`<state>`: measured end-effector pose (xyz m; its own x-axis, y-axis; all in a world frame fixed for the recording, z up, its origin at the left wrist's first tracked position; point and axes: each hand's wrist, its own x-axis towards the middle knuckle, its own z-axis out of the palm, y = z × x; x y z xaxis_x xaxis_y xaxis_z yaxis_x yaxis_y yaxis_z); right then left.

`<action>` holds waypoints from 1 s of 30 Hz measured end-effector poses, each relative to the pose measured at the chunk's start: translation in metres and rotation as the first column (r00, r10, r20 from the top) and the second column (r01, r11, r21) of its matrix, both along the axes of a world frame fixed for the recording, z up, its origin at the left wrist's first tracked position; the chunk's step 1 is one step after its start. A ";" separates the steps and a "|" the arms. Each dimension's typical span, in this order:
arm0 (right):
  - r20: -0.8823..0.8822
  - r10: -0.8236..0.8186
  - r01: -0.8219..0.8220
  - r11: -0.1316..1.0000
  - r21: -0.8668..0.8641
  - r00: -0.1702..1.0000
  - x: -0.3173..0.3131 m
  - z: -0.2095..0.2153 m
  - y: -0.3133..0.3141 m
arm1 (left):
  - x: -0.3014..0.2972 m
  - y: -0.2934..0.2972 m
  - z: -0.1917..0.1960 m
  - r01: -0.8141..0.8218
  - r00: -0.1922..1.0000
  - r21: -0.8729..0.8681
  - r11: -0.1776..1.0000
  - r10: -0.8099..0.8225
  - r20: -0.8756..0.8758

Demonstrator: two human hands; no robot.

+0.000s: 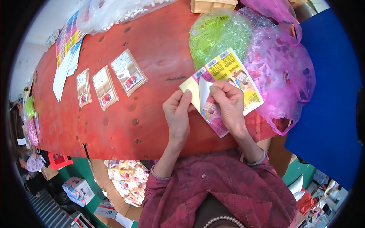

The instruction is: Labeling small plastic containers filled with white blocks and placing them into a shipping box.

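Head view: both hands pinch one printed card [228, 81] above the red table [152, 41]; left hand [178, 114] grips its near-left corner, right hand [228, 104] lies across its middle. Its long axis runs up-right, away from the hands, toward the bags [281, 72].

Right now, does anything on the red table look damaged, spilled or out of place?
Nothing is spilled. The red tabletop is pitted with dark holes and has a crack near its middle. The three blister packs lie in a neat row. The left hand and right hand peel a printed card.
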<state>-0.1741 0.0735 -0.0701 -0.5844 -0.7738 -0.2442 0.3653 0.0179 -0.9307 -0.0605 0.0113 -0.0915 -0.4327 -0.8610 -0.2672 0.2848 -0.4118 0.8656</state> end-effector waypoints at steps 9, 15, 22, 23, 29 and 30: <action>-0.047 -0.525 0.478 0.805 -0.352 0.850 -0.090 0.032 0.059 | 0.000 -0.029 -0.004 -0.024 0.999 0.161 0.987 0.027 -0.017; -0.099 -0.761 0.601 0.577 -0.553 0.641 -0.149 0.057 0.129 | -0.016 -0.045 0.002 0.076 0.985 0.064 0.995 -0.085 0.151; 0.008 -0.720 0.636 0.608 -0.475 0.694 -0.112 0.056 0.105 | 0.029 -0.091 0.012 0.179 0.588 -0.696 0.695 0.492 0.642; -0.023 -0.668 0.580 0.662 -0.474 0.744 -0.106 0.054 0.099 | 0.036 -0.104 0.008 0.179 0.582 -0.701 0.690 0.500 0.641; -0.028 -0.383 0.323 0.813 -0.484 0.923 -0.063 0.060 0.063 | 0.056 -0.143 -0.034 0.523 0.203 -0.698 0.489 0.724 0.659; -0.029 -0.386 0.325 0.813 -0.483 0.922 -0.061 0.060 0.063 | 0.060 -0.144 -0.032 0.545 0.230 -0.659 0.518 0.663 0.712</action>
